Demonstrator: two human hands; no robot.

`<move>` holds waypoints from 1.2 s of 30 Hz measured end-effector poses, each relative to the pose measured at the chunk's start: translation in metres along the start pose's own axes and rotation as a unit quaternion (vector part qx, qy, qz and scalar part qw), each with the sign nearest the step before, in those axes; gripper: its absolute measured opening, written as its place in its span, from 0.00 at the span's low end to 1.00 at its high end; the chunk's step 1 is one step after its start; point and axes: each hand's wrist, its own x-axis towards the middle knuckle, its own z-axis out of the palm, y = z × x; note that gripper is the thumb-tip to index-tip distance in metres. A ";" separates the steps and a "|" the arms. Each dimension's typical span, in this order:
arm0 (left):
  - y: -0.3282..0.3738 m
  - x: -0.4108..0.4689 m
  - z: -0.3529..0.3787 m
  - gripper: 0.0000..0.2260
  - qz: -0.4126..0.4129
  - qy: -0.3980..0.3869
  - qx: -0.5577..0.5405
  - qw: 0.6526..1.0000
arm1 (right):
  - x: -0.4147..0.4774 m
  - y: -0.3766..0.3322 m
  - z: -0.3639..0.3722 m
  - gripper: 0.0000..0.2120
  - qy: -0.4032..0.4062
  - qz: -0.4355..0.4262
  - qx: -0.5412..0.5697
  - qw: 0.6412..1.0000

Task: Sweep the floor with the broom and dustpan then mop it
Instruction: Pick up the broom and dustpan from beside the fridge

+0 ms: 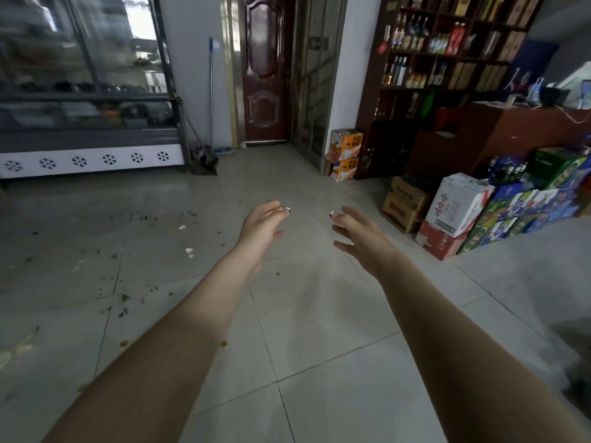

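Both my arms reach forward over the tiled floor. My left hand and my right hand are empty, with fingers relaxed and slightly spread. Far ahead on the left, a dark dustpan with a broom leans in the corner beside the display fridge. A mop with a blue-topped handle stands against the wall next to the door, its flat head on the floor. Scattered debris, dark scraps and a few white bits, lies on the tiles to my left.
A glass display fridge fills the left wall. A dark wooden door is straight ahead. Shelves of bottles and stacked drink cartons line the right side. Two orange boxes stand by the pillar.
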 end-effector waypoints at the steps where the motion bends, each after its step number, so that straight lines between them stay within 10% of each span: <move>1: 0.000 0.014 0.005 0.15 0.001 0.002 0.000 1.000 | 0.016 0.000 -0.005 0.31 -0.002 -0.001 0.001 1.000; 36: -0.046 0.650 0.206 0.08 0.016 0.095 0.000 0.995 | 0.706 -0.038 -0.135 0.31 -0.073 -0.004 -0.011 0.997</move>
